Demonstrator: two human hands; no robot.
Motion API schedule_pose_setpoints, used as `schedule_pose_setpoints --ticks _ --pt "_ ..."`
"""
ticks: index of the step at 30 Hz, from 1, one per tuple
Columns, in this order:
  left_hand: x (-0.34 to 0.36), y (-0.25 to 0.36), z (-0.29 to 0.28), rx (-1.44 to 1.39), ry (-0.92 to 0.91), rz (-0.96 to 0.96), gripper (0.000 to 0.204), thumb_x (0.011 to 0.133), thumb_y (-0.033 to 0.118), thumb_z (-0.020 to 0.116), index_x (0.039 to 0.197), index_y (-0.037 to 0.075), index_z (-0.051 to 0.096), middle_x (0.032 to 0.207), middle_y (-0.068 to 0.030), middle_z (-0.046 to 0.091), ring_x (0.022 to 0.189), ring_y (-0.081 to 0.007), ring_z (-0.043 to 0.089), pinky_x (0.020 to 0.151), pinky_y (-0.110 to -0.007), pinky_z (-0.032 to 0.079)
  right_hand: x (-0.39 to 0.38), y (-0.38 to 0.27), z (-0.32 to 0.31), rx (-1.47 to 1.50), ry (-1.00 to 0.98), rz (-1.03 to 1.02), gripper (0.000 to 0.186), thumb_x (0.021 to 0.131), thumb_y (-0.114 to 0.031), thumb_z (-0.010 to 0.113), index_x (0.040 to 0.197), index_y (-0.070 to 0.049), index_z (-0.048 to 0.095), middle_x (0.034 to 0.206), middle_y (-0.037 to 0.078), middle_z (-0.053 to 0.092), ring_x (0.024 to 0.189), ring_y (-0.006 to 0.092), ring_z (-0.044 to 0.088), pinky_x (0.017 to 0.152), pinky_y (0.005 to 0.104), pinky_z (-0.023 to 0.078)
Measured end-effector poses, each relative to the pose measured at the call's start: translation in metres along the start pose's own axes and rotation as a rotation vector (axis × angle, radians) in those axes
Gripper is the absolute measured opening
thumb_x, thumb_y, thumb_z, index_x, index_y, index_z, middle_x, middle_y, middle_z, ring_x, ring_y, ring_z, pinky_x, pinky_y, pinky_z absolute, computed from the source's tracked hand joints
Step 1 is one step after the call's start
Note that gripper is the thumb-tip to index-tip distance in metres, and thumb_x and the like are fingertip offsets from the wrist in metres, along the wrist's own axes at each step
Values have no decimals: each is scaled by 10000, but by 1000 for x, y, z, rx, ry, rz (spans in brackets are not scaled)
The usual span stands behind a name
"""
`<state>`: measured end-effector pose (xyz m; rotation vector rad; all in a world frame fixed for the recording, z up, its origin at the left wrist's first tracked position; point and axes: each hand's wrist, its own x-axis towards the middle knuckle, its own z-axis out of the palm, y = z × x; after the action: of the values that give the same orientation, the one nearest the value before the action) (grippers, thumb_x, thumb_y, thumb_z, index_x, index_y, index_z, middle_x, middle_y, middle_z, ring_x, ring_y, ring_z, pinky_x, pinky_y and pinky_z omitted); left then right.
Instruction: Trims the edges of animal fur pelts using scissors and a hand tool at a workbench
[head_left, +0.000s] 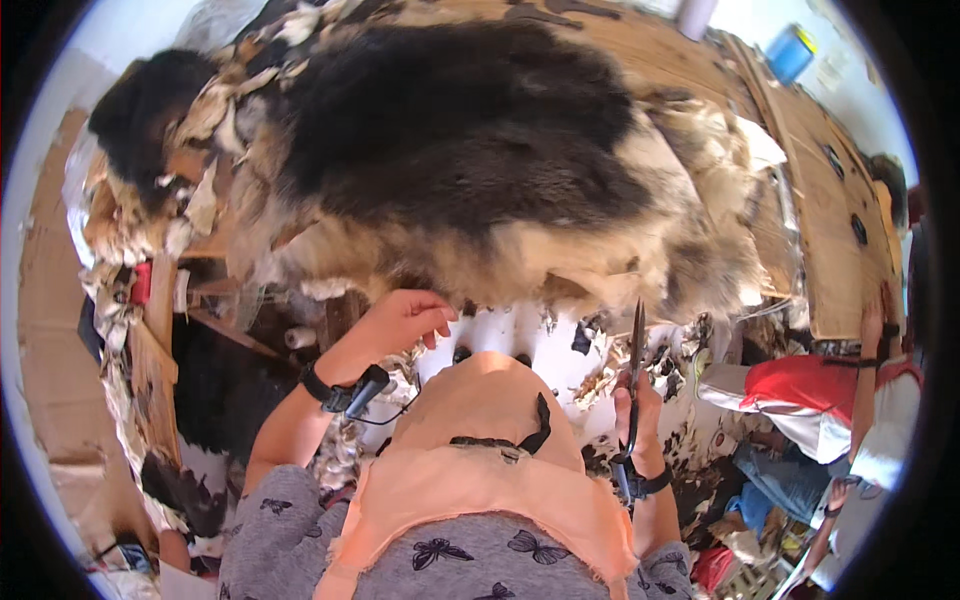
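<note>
We've got a big fur hide (470, 130) spread out on the wooden tabletop (665, 50) right in front of us, dark brown to black through the middle with a paler tan and cream fringe around it. Our right hand (640, 402) has its grip closed around a pair of dark metal scissors (637, 345), tips pointing away from us, up by the hide's near edge. We can't tell if the tips touch the fur.

Our left hand (412, 318) is just beside that same edge, farther left. Its grip is loosely curled with nothing visible in it, though we can't tell if the fingertips meet. There's a black wristband (318, 385) on that arm, with a small dark device (369, 390) on it.

We're wearing a peach apron (480, 415) over a grey butterfly-print shirt (440, 555). Another dark fur piece (150, 110) sits at the far left, a blue container (790, 55) with a yellow top is at the far right, and a co-worker in red and white (810, 390) is off to our right.
</note>
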<state>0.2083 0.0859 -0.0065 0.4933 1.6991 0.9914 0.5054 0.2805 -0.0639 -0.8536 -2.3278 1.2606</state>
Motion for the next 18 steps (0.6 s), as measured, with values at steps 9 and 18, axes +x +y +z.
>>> schedule_pose_setpoints --ticks 9,18 --pt "-13 -43 -13 -290 115 36 283 843 254 535 1017 33 566 796 -18 608 603 -50 535 490 -173 376 35 -40 31 4 -177 -94 259 799 -242 528 871 7 517 593 93 531 508 226 543 481 296 414" --pt "12 3 9 -448 132 199 316 863 307 491 771 18 581 633 -34 570 469 -64 454 462 -191 367 46 -68 45 -41 -259 -244 241 755 -248 593 763 -28 493 574 101 483 510 279 488 477 323 390"
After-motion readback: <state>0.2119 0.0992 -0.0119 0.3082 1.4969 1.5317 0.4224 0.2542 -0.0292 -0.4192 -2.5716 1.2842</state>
